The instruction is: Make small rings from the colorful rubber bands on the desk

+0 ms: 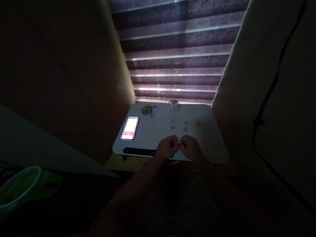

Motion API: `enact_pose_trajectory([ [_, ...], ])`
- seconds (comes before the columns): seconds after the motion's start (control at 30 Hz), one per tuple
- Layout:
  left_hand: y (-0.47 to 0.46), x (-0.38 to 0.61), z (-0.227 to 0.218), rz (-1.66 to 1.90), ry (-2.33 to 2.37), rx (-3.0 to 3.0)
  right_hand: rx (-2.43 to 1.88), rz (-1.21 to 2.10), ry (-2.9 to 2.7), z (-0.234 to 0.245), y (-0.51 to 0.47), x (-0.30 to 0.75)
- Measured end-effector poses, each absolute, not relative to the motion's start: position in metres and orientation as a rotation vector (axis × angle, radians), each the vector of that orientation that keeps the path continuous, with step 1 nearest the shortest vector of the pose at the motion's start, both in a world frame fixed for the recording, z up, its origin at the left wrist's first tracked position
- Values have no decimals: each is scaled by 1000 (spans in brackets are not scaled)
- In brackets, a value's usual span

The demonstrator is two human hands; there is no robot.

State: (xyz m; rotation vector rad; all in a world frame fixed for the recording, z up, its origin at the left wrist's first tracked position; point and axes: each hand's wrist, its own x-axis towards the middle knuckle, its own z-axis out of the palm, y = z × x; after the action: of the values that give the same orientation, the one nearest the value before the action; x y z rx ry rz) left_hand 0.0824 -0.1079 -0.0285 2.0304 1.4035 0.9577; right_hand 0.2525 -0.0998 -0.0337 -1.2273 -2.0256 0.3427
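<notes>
My left hand (pixel 167 147) and my right hand (pixel 190 147) meet over the front part of a white lap table (pixel 157 132). Both have their fingers pinched on a small yellow ring (pixel 179 143), which looks like a hair tie and is partly hidden by the fingertips. Beyond the hands, several similar rings lie spaced out: a purple ring (pixel 173 127), a blue-purple ring (pixel 173 121), a green ring (pixel 186 123), a red ring (pixel 185 129) and a pinkish ring (pixel 198 123). A pile of multicoloured rings (pixel 147 110) sits at the back left.
A clear glass-like dish (pixel 173 107) stands at the table's back edge. At left lies a lit, blurred phone (pixel 130 128); a dark slot (pixel 139 151) runs along the front edge. A pleated blind (pixel 176 56) hangs behind. A green basket (pixel 26 188) is on the lower left.
</notes>
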Motion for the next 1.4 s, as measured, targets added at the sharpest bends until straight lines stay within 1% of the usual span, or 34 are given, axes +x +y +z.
enact_pose_trajectory([
  [0.27,-109,83,-26,988,1407,2003,-1231,336,-2011,-34,-100,251],
  [1.4,-111,82,-25,909,1388,2020,-1222,327,-2024,-32,-100,251],
])
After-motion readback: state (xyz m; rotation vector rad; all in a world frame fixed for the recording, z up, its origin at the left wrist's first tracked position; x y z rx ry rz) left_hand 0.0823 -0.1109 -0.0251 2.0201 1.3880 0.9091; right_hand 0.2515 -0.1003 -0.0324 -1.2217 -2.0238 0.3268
